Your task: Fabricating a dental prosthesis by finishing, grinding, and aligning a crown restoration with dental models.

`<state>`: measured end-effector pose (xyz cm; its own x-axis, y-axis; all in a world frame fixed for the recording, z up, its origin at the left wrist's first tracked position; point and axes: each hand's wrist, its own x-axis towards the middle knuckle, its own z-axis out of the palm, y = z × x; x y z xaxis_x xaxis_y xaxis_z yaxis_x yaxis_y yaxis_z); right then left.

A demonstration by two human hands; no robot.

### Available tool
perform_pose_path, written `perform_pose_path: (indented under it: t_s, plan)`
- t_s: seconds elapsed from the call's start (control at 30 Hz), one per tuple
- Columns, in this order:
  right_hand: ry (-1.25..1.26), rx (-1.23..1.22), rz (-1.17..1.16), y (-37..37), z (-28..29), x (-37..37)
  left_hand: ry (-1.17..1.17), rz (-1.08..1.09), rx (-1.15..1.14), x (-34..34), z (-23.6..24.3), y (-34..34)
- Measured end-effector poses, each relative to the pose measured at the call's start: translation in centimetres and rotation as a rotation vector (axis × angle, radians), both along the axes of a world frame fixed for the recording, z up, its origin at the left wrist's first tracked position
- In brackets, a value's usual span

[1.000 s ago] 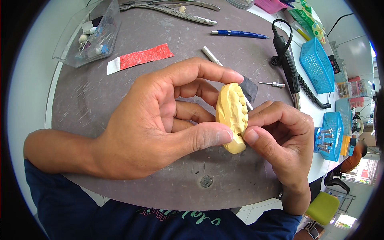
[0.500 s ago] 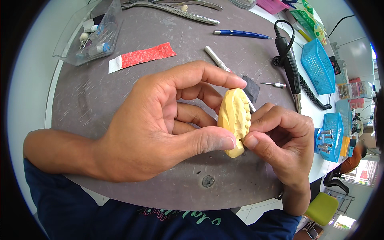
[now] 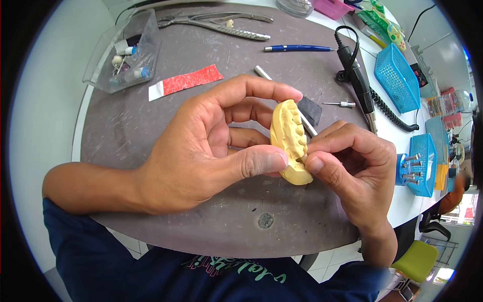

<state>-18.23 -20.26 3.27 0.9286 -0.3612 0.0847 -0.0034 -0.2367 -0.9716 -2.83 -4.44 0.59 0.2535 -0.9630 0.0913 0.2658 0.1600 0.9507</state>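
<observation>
My left hand point(image 3: 196, 151) curls around a yellow plaster dental model point(image 3: 288, 132), held on edge with a row of teeth along its right side. My right hand point(image 3: 352, 176) pinches at the model's lower right, thumb and index tips against the tooth row; what is between them is too small to make out. Behind the model lie a white rod point(image 3: 261, 72) and a dark grey pad point(image 3: 310, 110), both partly hidden. A small screwdriver point(image 3: 341, 103) rests to their right.
A clear tray of small items point(image 3: 121, 65), red-white strip point(image 3: 188, 79), metal pliers point(image 3: 216, 26) and blue pen point(image 3: 297, 48) surround the hands. A corded handpiece point(image 3: 357, 85), blue baskets point(image 3: 395, 75) and bur holder point(image 3: 402, 171) stand right. A person in orange point(image 3: 450, 194) is in the background.
The view has shifted slightly. The dental model appears higher in the picture and is turned so that more of its tooth surface shows. Both hands keep their hold.
</observation>
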Motion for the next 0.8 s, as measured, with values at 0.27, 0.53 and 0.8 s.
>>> perform_pose_path:
  t_s: [0.27,0.53,0.8]
  plan:
    - [-0.093,0.040,-0.046,0.5,0.8,-0.7,0.025,0.030,-0.003,0.1,1.1,0.3]
    - [-0.213,-0.430,0.042,0.2,0.1,-0.9,0.048,0.034,0.005,0.0,0.9,0.3]
    - [-0.222,-0.569,0.045,0.3,-0.1,-0.6,0.078,0.053,0.057,0.0,0.9,0.2]
